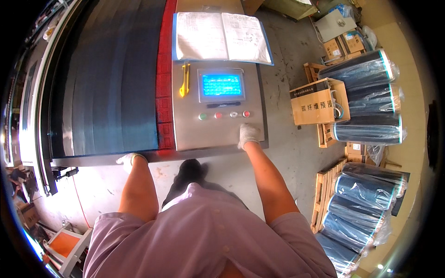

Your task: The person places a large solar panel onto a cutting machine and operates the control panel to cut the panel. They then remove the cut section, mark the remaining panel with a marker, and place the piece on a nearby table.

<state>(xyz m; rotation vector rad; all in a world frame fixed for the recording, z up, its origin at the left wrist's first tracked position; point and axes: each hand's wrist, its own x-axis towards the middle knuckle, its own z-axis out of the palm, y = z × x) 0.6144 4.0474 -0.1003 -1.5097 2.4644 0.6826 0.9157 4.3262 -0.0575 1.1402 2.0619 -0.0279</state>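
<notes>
My left hand, in a white knit glove, rests at the front edge of a machine bed covered by a dark sheet. Its fingers stretch out to the left with nothing seen in them. My right hand, gloved alike, lies on the lower right of a grey metal control panel, fingers apart and holding nothing. Above it sit a red button, other round buttons and a lit blue touchscreen. A yellow utility knife lies left of the screen. An open notebook covers the panel's far end.
A red strip runs between bed and panel. On the right, plastic-wrapped dark rolls are stacked by wooden pallets, with an open cardboard box beside them. An orange-topped stand is at the lower left.
</notes>
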